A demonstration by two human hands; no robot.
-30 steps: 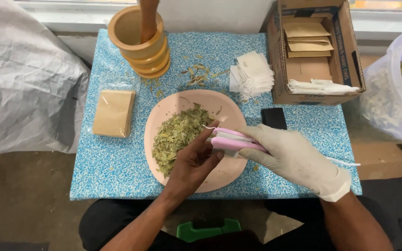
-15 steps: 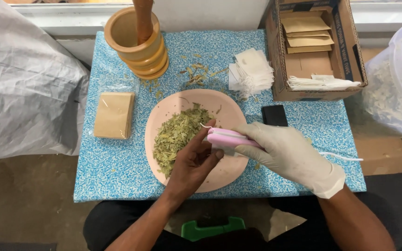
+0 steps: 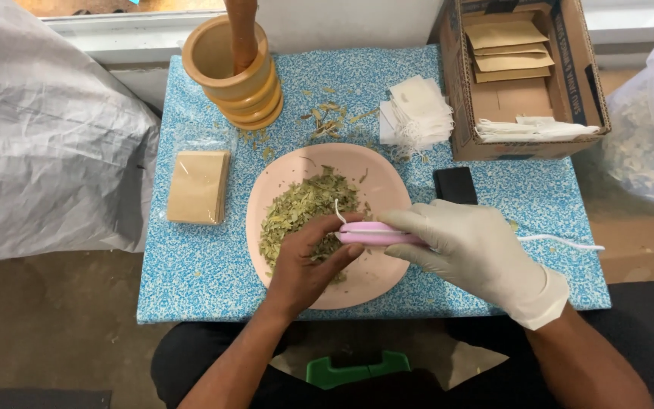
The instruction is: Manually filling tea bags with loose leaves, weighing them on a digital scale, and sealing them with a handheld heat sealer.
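My right hand (image 3: 469, 248), in a white glove, grips a slim pink corded tool (image 3: 372, 235) over a pink plate (image 3: 381, 179). A white cord (image 3: 562, 242) trails from it to the right. Crushed green dried leaves (image 3: 300, 208) lie heaped on the plate's left half. My bare left hand (image 3: 308, 261) pinches something small at the tool's tip; a short white thread (image 3: 337, 210) sticks up there, and the pinched item is hidden by my fingers.
A wooden mortar with pestle (image 3: 234, 68) stands at the back of the blue speckled table (image 3: 191, 273). Tan packets (image 3: 197, 186) lie left, white tea bags (image 3: 416, 113) and a black phone (image 3: 455, 184) behind the plate. A cardboard box (image 3: 524, 76) and a leaf-filled bag (image 3: 652, 136) sit right.
Both hands stay together over the plate; the pink tool has shifted only slightly. The camera has tilted a little.
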